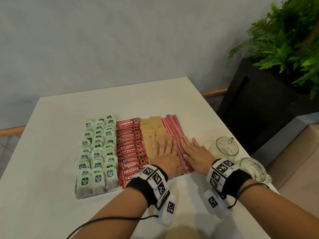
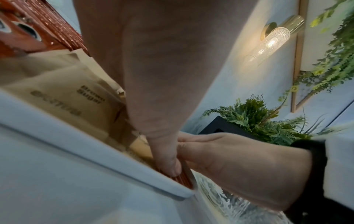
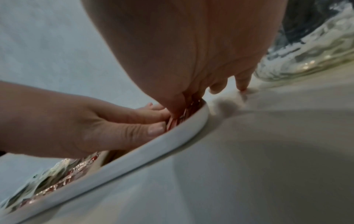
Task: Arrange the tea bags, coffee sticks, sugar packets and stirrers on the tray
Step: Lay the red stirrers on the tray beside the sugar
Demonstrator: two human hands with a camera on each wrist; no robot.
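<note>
I am pressing my left hand [image 1: 164, 152] flat, fingers spread, on the brown sugar packets [image 1: 151, 133], while my right hand [image 1: 195, 152] is lying flat, fingers straight, squaring the red-striped stirrers [image 1: 172, 128] against the white tray's [image 3: 134, 156] right rim. With McCoy tea bags [image 1: 97, 152] and Nescafé Classic coffee sticks [image 1: 131, 145] already filling the tray on the bench [image 1: 51, 204], I am judging this a final tidy; next I should be lifting both hands gently, disturbing nothing near the glass mugs [image 1: 226, 147].

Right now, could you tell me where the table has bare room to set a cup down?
Bare table lies left of the tray, behind it toward the wall, and in front. Right of the tray is crowded: two glass mugs by the right hand.
</note>
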